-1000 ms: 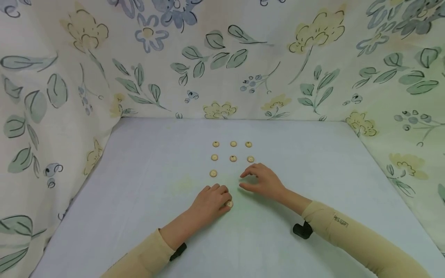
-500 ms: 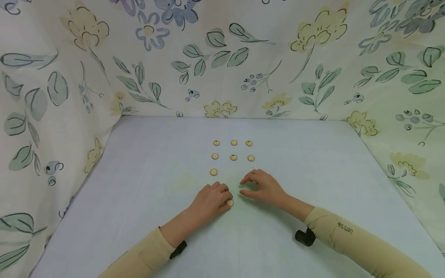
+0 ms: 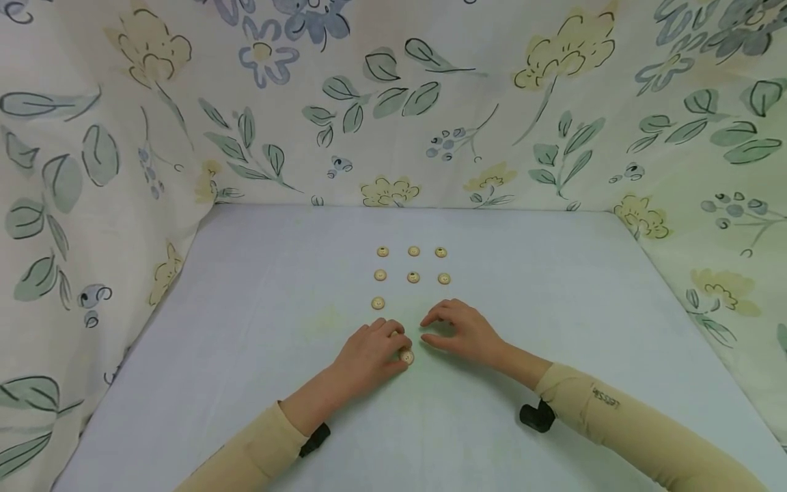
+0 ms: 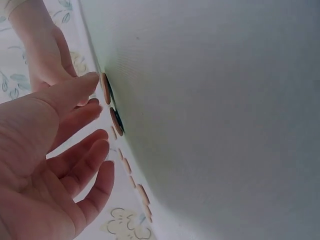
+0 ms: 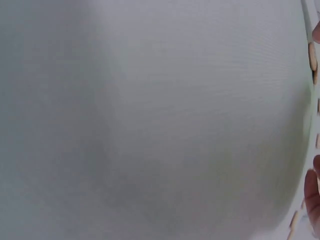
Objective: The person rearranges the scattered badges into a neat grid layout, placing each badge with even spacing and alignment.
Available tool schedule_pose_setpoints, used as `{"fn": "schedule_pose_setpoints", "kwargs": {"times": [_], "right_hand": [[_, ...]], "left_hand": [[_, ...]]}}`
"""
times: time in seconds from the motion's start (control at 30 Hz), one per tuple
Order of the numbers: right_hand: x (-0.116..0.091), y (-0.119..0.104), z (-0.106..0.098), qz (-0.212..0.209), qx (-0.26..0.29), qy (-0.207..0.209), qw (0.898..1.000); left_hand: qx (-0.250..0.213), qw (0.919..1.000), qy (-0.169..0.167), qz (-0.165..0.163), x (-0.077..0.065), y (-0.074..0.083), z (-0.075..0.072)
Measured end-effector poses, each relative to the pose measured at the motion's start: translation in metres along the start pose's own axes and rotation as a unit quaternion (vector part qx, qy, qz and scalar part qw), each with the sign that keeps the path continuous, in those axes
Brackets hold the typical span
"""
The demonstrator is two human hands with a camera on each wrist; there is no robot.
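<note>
In the head view, my left hand point(image 3: 369, 350) is low over the table with a round pale wooden button point(image 3: 406, 357) between thumb and index finger. The left wrist view puts the thumb tip and index fingertip at the edges of this button point(image 4: 105, 88), with another button point(image 4: 116, 121) just past it. Those fingers partly hide the second one point(image 3: 394, 335) from above. To the right, my right hand point(image 3: 464, 333) hovers with thumb and fingers apart and nothing between them. Only its fingertips point(image 5: 312, 195) enter the right wrist view.
Several more buttons lie beyond the hands: three in a back row point(image 3: 414, 251), three in a middle row point(image 3: 413, 277), and one nearer button point(image 3: 378, 303). White cloth covers the table point(image 3: 277, 294). A floral curtain point(image 3: 393, 102) borders the back and sides.
My right hand dropped slightly toward me, then stayed almost still. The left hand barely moved; its fingers shifted a little, so more of the button shows.
</note>
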State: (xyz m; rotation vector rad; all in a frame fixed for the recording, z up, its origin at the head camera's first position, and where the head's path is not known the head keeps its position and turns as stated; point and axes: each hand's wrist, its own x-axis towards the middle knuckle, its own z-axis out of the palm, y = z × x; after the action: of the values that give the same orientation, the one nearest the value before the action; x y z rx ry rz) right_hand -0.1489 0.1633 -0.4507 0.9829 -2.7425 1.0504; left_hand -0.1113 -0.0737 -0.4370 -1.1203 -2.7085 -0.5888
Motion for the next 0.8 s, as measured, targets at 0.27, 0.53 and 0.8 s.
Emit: {"fn": "schedule_pose_setpoints", "kwargs": {"times": [0.27,0.53,0.8], "right_hand": [[0.004,-0.005,0.006,-0.009,-0.004,-0.009,1.0],[-0.002,-0.013,0.01,0.007,-0.004,-0.041,0.999],[-0.009,-0.019,0.021,0.001,-0.018,-0.03,0.999]], "left_hand": [[-0.046,0.9962,-0.019,-0.071,-0.004,-0.006,-0.013],[-0.04,0.9953,-0.011,-0.087,-0.009,-0.018,-0.017],[-0.041,0.9966,-0.021,-0.069,-0.007,-0.02,-0.015]]}}
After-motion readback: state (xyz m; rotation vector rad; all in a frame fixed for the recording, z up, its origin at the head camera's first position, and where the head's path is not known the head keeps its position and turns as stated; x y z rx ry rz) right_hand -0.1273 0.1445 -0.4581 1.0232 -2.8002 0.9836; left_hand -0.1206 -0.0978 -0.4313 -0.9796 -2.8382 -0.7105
